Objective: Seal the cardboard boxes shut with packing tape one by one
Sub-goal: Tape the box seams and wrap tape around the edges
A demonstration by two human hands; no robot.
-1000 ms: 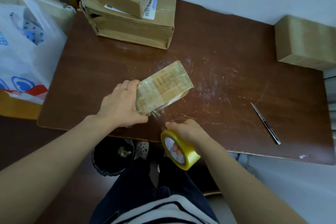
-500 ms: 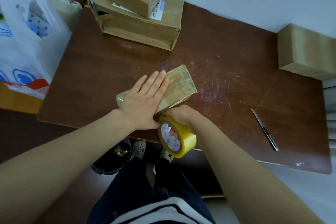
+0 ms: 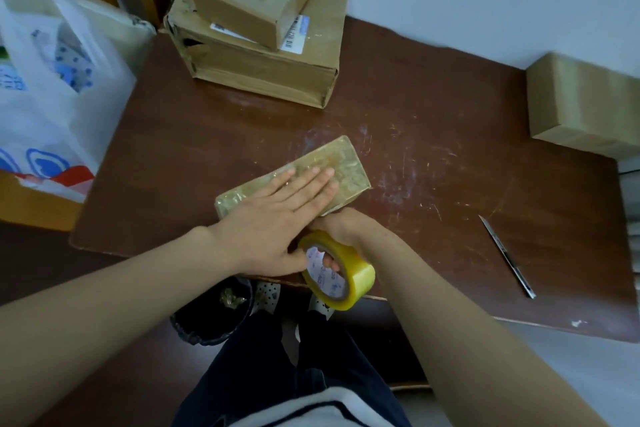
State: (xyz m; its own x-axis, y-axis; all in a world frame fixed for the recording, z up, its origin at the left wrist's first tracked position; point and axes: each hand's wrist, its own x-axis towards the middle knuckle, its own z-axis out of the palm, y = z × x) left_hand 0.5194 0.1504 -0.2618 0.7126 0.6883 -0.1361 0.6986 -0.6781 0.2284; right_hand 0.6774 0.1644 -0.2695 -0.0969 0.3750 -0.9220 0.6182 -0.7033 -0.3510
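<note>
Soft, rather dim indoor light falls evenly, with only faint shadows and a pale sheen on the scratched tabletop (image 3: 433,135). The wide lens bows the edges, and the plastic bag (image 3: 52,80) at left is smeared with blur.

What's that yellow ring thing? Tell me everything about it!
It is a roll of packing tape: shiny yellow tape wound on a white core printed in blue and red. It hangs tilted over the near edge of the brown table, just in front of the small taped box. The right hand holds it, fingers hooked through its hole.
</note>
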